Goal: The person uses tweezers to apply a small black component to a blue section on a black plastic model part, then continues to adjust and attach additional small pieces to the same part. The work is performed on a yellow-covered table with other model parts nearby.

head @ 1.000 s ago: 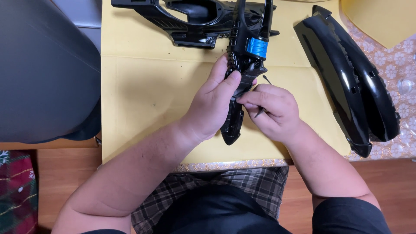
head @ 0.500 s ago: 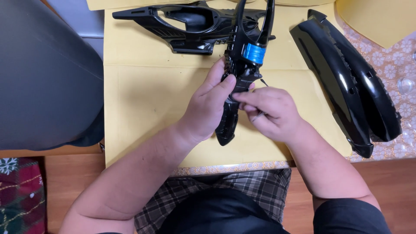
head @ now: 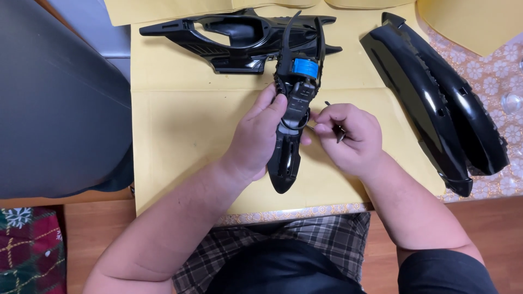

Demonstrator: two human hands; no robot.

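The right hand (head: 348, 139) hides most of a thin metal tool (head: 332, 117), its kind unclear.

A long black plastic shell (head: 287, 155) lies lengthwise on the yellow paper, rounded tip toward the person, open side up. Inside its far end sits a small blue block (head: 304, 67), with two thin black prongs rising beyond it. A thin metal tool (head: 333, 121), perhaps a small clip or pin, sits just beside the shell's middle.
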